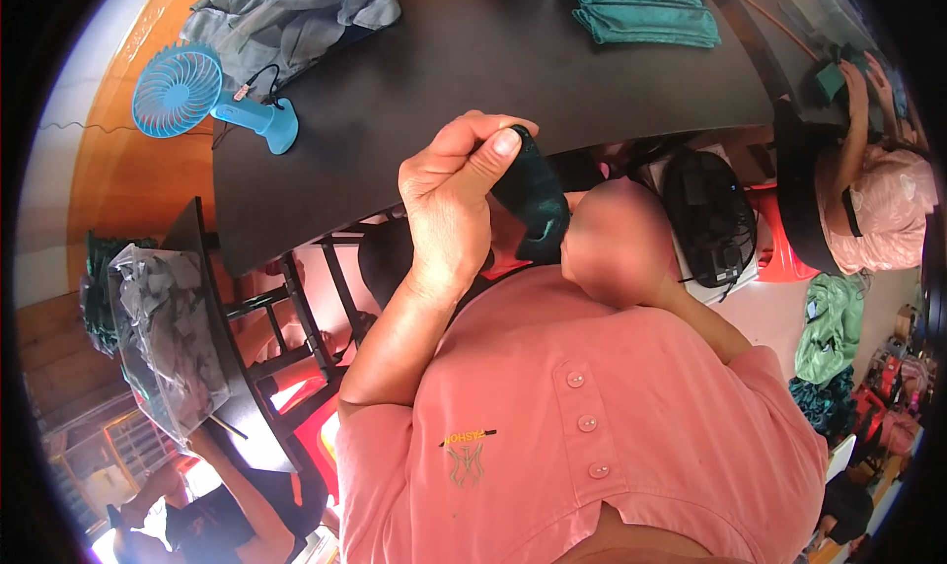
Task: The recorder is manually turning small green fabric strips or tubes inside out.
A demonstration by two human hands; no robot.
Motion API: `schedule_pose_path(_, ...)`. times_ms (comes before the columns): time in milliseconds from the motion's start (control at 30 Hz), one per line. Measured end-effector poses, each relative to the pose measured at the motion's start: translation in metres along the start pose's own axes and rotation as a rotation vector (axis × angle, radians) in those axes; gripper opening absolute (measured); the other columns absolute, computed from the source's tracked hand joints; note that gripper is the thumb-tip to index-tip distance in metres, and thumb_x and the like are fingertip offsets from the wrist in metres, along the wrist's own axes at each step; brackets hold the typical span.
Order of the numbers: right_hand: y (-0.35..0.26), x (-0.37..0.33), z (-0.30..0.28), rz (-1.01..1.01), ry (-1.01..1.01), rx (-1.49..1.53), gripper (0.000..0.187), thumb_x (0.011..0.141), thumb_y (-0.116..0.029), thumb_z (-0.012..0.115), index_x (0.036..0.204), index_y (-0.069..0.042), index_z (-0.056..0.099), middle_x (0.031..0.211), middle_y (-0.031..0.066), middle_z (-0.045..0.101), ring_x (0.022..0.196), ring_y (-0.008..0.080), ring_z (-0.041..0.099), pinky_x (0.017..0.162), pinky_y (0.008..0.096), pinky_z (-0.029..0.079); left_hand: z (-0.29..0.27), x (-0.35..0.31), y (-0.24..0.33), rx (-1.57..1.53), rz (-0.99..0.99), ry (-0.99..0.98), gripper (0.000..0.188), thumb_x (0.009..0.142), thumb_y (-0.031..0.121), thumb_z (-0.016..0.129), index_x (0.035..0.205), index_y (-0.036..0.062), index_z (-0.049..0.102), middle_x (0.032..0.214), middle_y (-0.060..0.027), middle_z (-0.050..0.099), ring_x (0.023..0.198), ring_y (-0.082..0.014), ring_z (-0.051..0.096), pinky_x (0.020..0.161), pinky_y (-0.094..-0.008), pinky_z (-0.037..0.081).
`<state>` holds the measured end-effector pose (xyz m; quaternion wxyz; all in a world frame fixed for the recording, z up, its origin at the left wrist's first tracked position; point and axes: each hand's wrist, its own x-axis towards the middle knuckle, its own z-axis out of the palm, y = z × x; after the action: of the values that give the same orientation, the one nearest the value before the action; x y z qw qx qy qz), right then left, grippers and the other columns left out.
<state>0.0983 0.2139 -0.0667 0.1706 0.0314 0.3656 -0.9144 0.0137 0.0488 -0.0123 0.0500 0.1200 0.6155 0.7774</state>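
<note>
Clamping dark green cloth [538,191] between left hand [450,191] thumb and forefinger, not laying down yet. Not making out right hand [617,246] fingers through blur, nor confirming folded teal fabric [646,17] as done

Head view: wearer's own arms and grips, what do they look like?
Short pink left sleeve and right sleeve; left forearm and right forearm bare. Left grip ungloved, no watch showing. Right grip blurred; details can't be told.
</note>
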Motion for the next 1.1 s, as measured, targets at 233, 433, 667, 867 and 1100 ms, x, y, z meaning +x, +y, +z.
schedule_pose_path(233,0.001,-0.003,-0.003,-0.029,0.018,-0.085,0.030,0.096,-0.008,0.054,0.123,0.005,0.058,0.063,-0.0018,0.042,0.051,0.0061,0.035,0.051,0.0260,0.033,-0.002,-0.001,-0.009,0.210,0.220,-0.065,0.009,0.092,-0.001,0.060,0.094,-0.0027,0.069,0.076,0.0010,0.056,0.069,-0.0058,0.048,0.062,-0.0195,0.039)
schedule_pose_path(433,0.002,-0.003,-0.008,0.006,-0.030,0.010,0.030,0.096,-0.009,0.055,0.122,0.005,0.058,0.061,-0.0023,0.040,0.050,0.0060,0.034,0.051,0.0265,0.033,0.001,-0.002,0.008,0.130,0.003,-0.069,0.014,0.086,-0.007,0.055,0.089,-0.0038,0.068,0.074,0.0001,0.055,0.065,-0.0057,0.044,0.056,-0.0203,0.037)
schedule_pose_path(667,0.004,-0.002,-0.008,-0.023,-0.066,-0.014,0.034,0.097,-0.014,0.052,0.125,0.004,0.058,0.054,-0.0013,0.035,0.045,0.0088,0.028,0.045,0.0285,0.030,0.007,0.014,-0.028,0.108,0.309,0.006,0.015,0.072,-0.007,0.042,0.068,-0.0028,0.056,0.070,-0.0021,0.055,0.061,-0.0061,0.041,0.055,-0.0210,0.033)
schedule_pose_path(867,0.001,-0.010,-0.008,-0.004,-0.036,0.113,0.032,0.095,-0.010,0.054,0.122,0.008,0.058,0.057,-0.0029,0.037,0.048,0.0066,0.028,0.048,0.0281,0.031,0.012,0.011,-0.033,0.231,0.343,0.058,0.015,0.072,-0.008,0.040,0.068,-0.0019,0.053,0.068,-0.0006,0.051,0.061,-0.0062,0.038,0.056,-0.0214,0.031)
schedule_pose_path(1100,0.001,-0.010,-0.010,0.045,0.019,0.143,0.032,0.095,-0.010,0.054,0.121,0.008,0.059,0.058,-0.0036,0.037,0.047,0.0058,0.027,0.047,0.0274,0.030,0.014,0.003,-0.034,0.365,0.257,0.116,0.010,0.071,-0.009,0.043,0.069,-0.0024,0.050,0.064,-0.0028,0.044,0.057,-0.0094,0.037,0.051,-0.0245,0.032)
